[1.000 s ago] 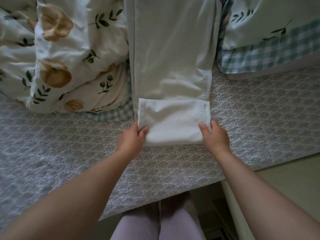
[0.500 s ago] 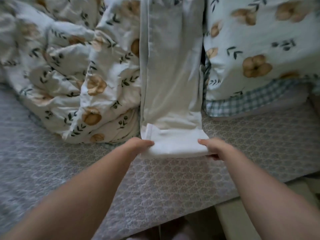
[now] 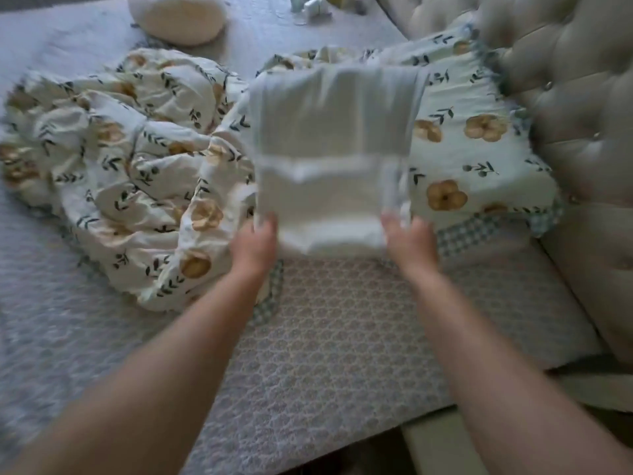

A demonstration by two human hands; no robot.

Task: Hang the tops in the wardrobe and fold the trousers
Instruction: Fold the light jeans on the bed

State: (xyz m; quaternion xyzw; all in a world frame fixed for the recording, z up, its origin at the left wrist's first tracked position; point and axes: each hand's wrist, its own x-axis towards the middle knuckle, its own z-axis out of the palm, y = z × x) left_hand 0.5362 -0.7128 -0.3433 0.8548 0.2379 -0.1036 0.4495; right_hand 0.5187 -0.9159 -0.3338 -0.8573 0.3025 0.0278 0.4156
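Pale trousers (image 3: 330, 138) lie on a patterned bed cover (image 3: 342, 330), running from the centre toward twelve o'clock. A floral quilt (image 3: 120, 173) is at nine o'clock and a floral pillow (image 3: 479, 149) at three. The near end is folded into a thick bundle. The left hand (image 3: 255, 245) grips its nine o'clock edge and the right hand (image 3: 409, 240) its three o'clock edge, though the fingers are blurred. The cloth looks light, soft and floppy, so holding both side edges should keep the layers together.
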